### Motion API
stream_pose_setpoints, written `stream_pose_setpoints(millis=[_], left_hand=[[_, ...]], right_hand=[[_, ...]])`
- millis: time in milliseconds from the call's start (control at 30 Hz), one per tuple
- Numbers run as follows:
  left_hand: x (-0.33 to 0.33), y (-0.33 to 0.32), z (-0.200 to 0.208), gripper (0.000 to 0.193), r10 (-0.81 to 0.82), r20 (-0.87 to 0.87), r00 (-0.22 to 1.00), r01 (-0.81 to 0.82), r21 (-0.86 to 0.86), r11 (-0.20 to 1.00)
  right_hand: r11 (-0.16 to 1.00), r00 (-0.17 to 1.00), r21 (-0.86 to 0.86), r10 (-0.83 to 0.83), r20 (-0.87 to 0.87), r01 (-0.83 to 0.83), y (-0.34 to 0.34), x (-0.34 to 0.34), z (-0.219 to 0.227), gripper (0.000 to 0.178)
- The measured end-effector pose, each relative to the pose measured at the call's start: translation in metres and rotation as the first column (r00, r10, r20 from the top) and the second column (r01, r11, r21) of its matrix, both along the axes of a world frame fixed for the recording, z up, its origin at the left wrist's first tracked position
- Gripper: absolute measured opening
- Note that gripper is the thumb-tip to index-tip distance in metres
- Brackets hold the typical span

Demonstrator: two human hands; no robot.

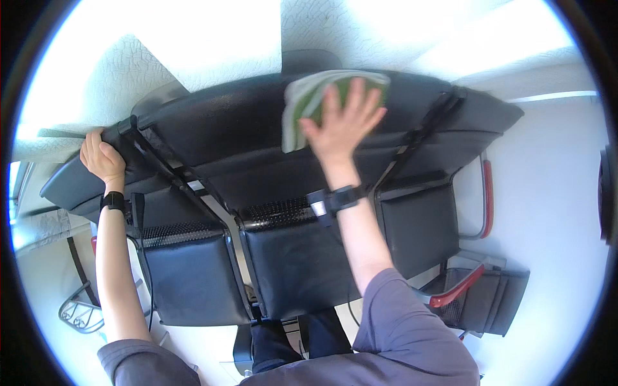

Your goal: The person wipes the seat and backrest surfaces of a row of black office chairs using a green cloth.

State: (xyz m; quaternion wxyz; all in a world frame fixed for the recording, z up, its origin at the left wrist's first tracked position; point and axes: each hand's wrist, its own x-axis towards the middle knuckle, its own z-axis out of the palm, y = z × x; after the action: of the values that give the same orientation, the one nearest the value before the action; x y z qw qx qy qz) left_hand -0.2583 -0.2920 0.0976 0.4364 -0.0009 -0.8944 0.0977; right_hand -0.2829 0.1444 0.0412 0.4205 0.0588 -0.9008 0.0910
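A row of joined black padded chairs with perforated metal strips stretches in front of me. Over the top edge of its left backrest [109, 151], my left hand [103, 157] has its fingers curled and closed. A folded green-and-white cloth [297, 109] lies against the upper part of the middle backrest [219, 122]. My right hand [341, 119] presses on that cloth with fingers spread, slightly blurred by motion. Black bands with small devices circle both wrists.
Behind the backrests rises a pale textured wall [386, 38]. Black seats [296, 270] lie below my arms. Red-topped armrests [487, 199] stand at the right, near another dark chair [502, 299]. A metal rack [80, 315] is at the lower left.
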Motion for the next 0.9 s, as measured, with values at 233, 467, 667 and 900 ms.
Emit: stream_pose_setpoints(millis=[233,467,667,900], left_hand=[[0.0,0.001,0.0,0.043,0.012,-0.016,1.0,-0.012,-0.002,1.0],[-0.002,0.003,0.0,0.042,0.011,-0.022,1.0,-0.011,0.002,1.0],[-0.004,0.009,0.004,0.04,-0.015,-0.022,1.0,0.015,0.007,1.0],[-0.002,0.012,0.007,0.036,-0.012,-0.039,0.999,0.012,-0.015,1.0]], right_hand=[[0.866,0.985,-0.471,-0.162,0.059,0.171,0.115,-0.009,-0.018,0.067],[0.625,0.976,-0.752,-0.186,0.117,0.209,0.115,-0.004,-0.06,0.056],[0.531,0.946,-0.784,-0.208,0.247,0.321,0.032,0.015,-0.046,0.068],[0.699,0.953,-0.667,-0.072,0.293,0.258,-0.121,0.061,-0.071,0.075]])
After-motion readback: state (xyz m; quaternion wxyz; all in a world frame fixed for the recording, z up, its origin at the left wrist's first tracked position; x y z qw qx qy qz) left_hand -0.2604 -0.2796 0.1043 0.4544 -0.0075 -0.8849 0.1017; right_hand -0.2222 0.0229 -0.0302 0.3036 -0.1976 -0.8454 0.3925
